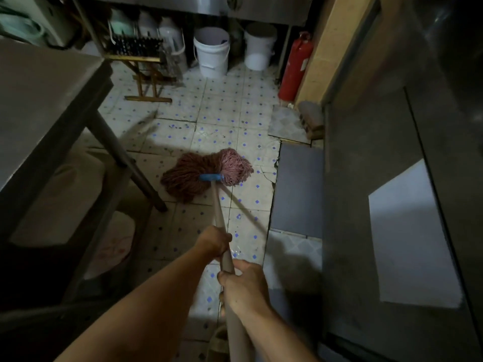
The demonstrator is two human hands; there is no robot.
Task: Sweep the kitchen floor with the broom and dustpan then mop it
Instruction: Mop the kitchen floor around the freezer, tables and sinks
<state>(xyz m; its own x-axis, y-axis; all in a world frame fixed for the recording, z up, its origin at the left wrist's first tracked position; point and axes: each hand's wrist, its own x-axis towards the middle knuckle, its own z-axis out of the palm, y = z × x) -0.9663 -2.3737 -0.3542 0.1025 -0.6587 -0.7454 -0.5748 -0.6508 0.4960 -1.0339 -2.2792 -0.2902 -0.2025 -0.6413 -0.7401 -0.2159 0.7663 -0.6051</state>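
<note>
Head: mop [206, 173] beside table leg [125, 155]

Floor [222, 121] between table [47, 100] and cabinet [366, 205]

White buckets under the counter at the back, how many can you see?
2. One white bucket stands on the floor under the steel counter, left of centre; the second bucket stands to its right, near the red fire extinguisher. Others may be hidden in the dark clutter further left.

Both hands, left hand [214, 242] and right hand [244, 288], grip the mop [206, 171] on the tiled floor [222, 111].
</note>
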